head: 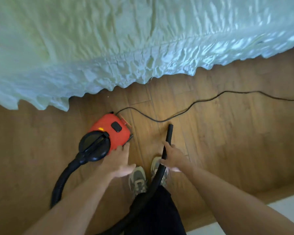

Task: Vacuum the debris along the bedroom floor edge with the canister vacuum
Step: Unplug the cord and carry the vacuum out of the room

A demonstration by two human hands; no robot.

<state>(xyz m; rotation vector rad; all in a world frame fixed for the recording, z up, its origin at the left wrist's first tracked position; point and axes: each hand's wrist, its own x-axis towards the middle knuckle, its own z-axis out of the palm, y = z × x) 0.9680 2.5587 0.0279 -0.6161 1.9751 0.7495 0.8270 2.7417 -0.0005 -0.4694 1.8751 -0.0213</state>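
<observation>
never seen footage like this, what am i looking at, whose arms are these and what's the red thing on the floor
There is one picture, taken by a wide-angle camera worn on a person's head and looking down, so the two arms are that person's own. The red thing is a canister vacuum standing on the wooden floor. The left hand reaches to it with straight fingers that touch its near edge. The right hand grips the black hose, which loops round from the vacuum's front; its open end points toward the bed. The power cord trails off to the right. The pale rumpled bed cover hangs down to the floor at the top, and the person's shoes show below the hands.
</observation>
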